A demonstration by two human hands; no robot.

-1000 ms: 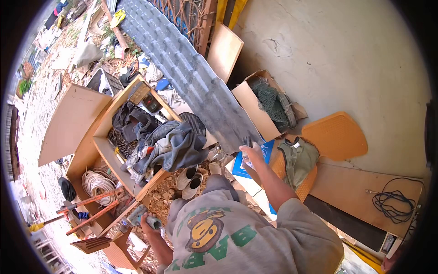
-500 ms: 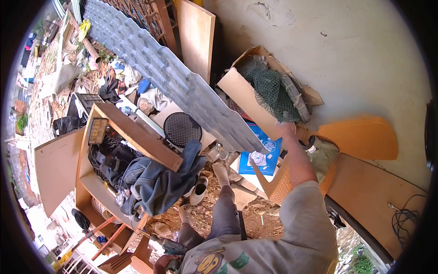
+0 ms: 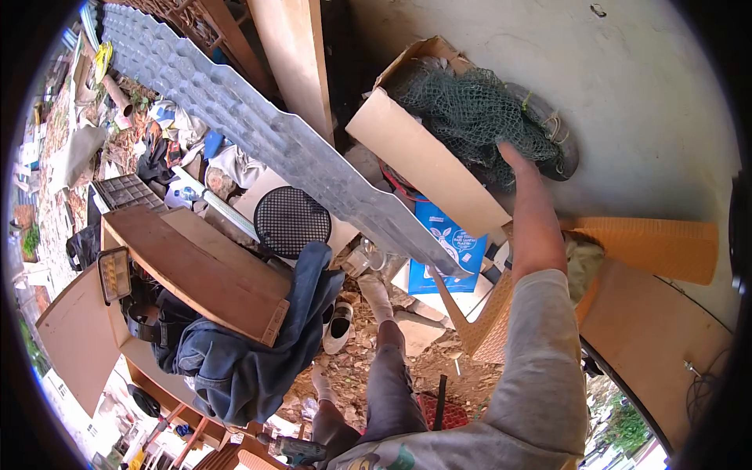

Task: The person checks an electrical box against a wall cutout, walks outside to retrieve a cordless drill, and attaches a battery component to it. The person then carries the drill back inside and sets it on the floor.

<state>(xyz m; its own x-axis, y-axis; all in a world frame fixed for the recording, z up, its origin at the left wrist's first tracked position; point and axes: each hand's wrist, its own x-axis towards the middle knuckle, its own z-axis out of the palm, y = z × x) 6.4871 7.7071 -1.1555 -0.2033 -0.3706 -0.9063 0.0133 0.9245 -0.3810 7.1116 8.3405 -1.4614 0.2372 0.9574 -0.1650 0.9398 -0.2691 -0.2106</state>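
My right hand [image 3: 517, 159] reaches forward to the green net [image 3: 470, 110], which bulges out of an open cardboard box [image 3: 427, 149] by the wall. Its fingers are hidden against the mesh, so their grip cannot be made out. A dark rounded object [image 3: 568, 149] with cord tied round it lies beside the net. At the bottom edge a drill-like tool [image 3: 300, 450] points left, near my body; my left hand is out of sight below it.
A corrugated sheet [image 3: 290, 149] slants across the middle. Denim clothing [image 3: 243, 360] hangs from a wooden drawer unit [image 3: 196, 266] at left. Shoes [image 3: 338, 329] lie on the rubble. Orange woven plastic pieces [image 3: 650, 243] and a blue packet [image 3: 446, 251] are at right.
My right hand has moved from the blue packet up to the net, whose folds have shifted. The tool and my left hand have dropped toward the bottom edge, and the view has turned.
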